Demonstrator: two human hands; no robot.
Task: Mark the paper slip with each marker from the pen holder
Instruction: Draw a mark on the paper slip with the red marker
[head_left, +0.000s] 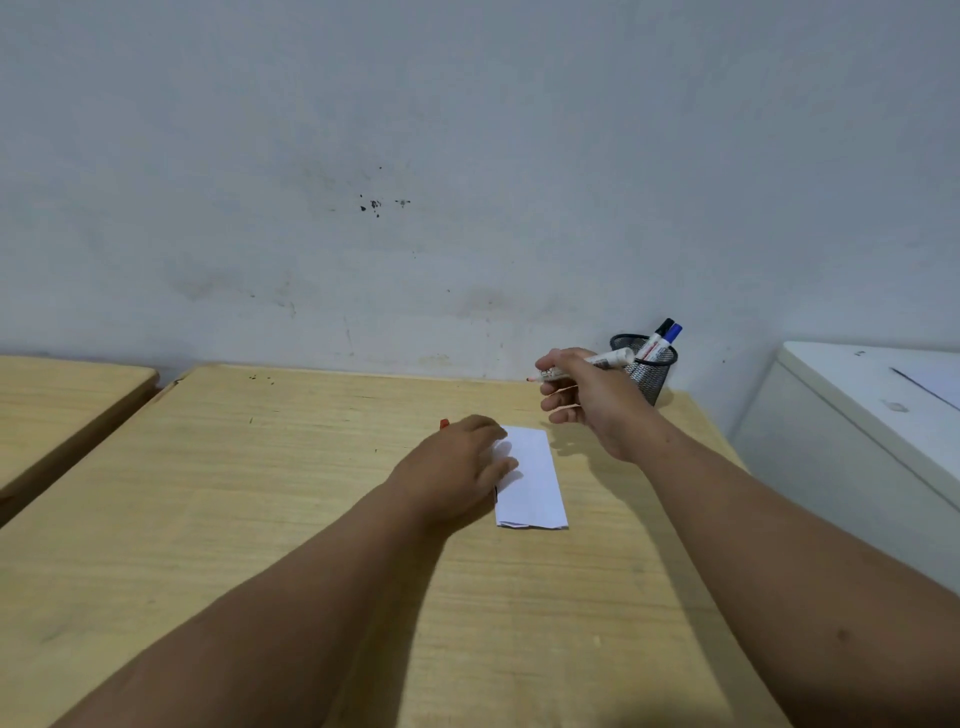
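A white folded paper slip (535, 483) lies on the wooden table (260, 519). My left hand (457, 467) rests with curled fingers on the slip's left edge, and a red cap (444, 424) sticks out on its far side. My right hand (587, 400) hovers above and beyond the slip. It grips an uncapped white marker (597, 364) whose red tip points left. Behind it, by the wall, stands a black mesh pen holder (655, 375). The holder contains a black-capped marker (658, 335) and a blue-capped marker (673, 332).
A second wooden table (57, 405) stands to the left across a narrow gap. A white cabinet (857, 431) sits close to the table's right edge. The wall runs right behind the table.
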